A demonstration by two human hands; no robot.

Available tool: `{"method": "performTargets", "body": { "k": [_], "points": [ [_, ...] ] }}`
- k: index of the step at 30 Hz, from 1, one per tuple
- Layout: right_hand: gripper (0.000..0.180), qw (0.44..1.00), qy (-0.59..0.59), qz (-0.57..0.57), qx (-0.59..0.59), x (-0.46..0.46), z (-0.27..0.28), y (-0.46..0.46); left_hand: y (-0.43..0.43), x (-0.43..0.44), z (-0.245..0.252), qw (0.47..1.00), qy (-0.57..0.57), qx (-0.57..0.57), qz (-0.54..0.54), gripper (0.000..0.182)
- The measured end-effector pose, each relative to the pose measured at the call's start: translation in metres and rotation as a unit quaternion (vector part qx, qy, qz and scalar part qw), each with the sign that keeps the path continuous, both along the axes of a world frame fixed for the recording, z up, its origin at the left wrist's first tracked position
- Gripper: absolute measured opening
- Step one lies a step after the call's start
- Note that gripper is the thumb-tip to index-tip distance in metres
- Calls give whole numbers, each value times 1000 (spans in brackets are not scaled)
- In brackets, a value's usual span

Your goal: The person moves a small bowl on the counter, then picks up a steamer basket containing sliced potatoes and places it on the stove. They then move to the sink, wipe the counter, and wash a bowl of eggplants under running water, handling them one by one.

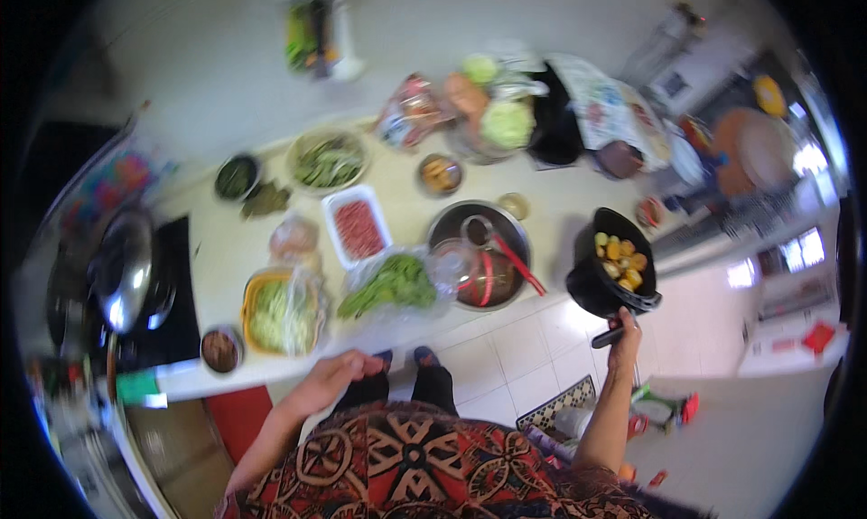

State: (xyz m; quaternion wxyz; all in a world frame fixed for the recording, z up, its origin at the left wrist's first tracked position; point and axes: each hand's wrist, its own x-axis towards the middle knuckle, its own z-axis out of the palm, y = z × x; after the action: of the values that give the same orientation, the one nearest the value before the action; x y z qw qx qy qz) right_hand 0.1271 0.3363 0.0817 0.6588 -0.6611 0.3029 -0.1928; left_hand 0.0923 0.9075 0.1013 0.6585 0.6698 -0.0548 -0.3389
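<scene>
My right hand (626, 336) grips the handle of a black pot (596, 285), which is tilted and shows yellow and orange chunks of food (620, 258) inside. My left hand (339, 377) hovers at the counter's front edge, fingers extended and holding nothing. Nearest to it are leafy greens (393, 285) on a plastic bag and a yellow basket (250, 316) of pale shredded vegetable, partly under clear plastic. A metal basin (443, 221) holds a red-handled strainer (504, 244) and plastic items. Ground or minced red meat (360, 229) lies in a white tray (332, 211).
Bowls of greens (328, 163) and brown pieces (440, 175) stand farther back, near cabbage (506, 125). At left, a wok lid (125, 268) is by the black cooktop (173, 275). A small bowl (221, 349) sits at the front edge. A patterned mat (559, 400) lies on the floor.
</scene>
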Motion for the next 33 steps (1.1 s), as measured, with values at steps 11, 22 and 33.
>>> {"method": "performTargets", "body": {
  "k": [11, 22, 33],
  "points": [
    [18, 987, -19, 119, 105, 103, -89, -78, -119, -54, 4, 974, 94, -55, 197, 53],
    [18, 962, -26, 234, 140, 122, -119, -106, -154, -75, 3, 955, 92, -37, 280, 52],
    [73, 974, 170, 147, -37, 110, -129, -137, -118, -123, 1, 929, 63, -58, 360, 50]
  ]
}}
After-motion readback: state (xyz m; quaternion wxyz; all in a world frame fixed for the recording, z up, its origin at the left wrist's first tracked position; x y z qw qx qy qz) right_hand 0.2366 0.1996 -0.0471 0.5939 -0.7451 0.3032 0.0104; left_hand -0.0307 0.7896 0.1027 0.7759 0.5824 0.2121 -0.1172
